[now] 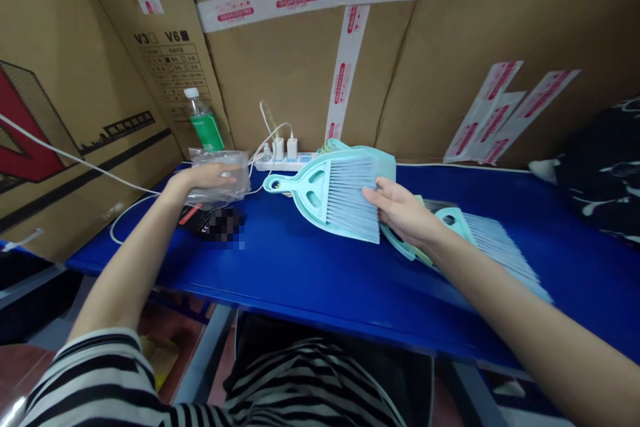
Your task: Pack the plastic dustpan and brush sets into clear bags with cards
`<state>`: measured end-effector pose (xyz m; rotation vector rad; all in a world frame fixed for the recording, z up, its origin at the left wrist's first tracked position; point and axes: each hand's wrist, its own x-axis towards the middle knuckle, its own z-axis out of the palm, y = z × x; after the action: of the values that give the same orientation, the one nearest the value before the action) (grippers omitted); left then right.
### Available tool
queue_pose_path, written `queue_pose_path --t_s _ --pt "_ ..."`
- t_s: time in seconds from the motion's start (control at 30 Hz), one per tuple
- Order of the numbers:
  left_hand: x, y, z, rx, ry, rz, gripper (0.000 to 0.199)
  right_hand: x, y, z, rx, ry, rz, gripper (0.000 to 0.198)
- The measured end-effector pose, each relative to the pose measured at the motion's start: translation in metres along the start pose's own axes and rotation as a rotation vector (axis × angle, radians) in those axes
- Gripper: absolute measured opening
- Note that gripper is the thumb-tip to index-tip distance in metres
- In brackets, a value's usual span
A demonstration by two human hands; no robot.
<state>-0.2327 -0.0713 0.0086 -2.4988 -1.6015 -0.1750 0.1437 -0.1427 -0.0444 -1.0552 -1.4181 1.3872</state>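
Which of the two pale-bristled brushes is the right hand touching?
The middle brush, set against a dustpan: the right hand has its thumb on the bristles; the other brush lies farther right.

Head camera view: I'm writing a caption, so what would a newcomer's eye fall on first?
The pale turquoise brush near the middle, its bristle end pinched by the right hand, stands out first against the bright blue table. Next comes the left hand at the clear plastic bag, left of center. Behind them, the tall cardboard with red-and-white tape fills the background.
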Motion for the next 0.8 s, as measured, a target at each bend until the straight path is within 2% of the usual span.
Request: queue_pose_path --t_s 0.1,0.23,0.47,0.57,0.67,0.73,0.77,0.8 --pt "0.005 -0.001 0.011 -0.061 -0.173 0.004 0.048 0.001 0.002 0.0 -0.002 -0.012 -0.01 0.051" --pt "0.006 -0.01 0.013 -0.118 -0.363 -0.12 0.053 0.001 -0.001 0.0 0.0 0.004 -0.004 0.051" --pt "0.014 0.004 0.001 0.021 -0.406 -0.093 0.044 0.001 -0.004 -0.002 -0.009 0.009 0.015 0.04" --pt "0.012 0.016 -0.009 0.102 -0.354 -0.139 0.034 0.002 -0.005 -0.003 -0.018 0.006 0.049 0.036" --pt "0.006 0.038 -0.019 0.17 -0.189 -0.165 0.034 0.002 -0.006 -0.004 -0.02 0.02 0.074 0.034" --pt "0.0 0.059 -0.021 0.106 0.052 -0.033 0.035 0.002 -0.006 -0.005 -0.021 0.016 0.07 0.034" --pt "-0.002 0.07 -0.02 0.017 0.106 0.074 0.036 0.002 -0.006 -0.006 -0.021 0.008 0.066 0.035" --pt "-0.004 0.081 -0.018 -0.077 0.087 0.209 0.036 0.002 -0.006 -0.006 -0.02 0.0 0.062 0.035"
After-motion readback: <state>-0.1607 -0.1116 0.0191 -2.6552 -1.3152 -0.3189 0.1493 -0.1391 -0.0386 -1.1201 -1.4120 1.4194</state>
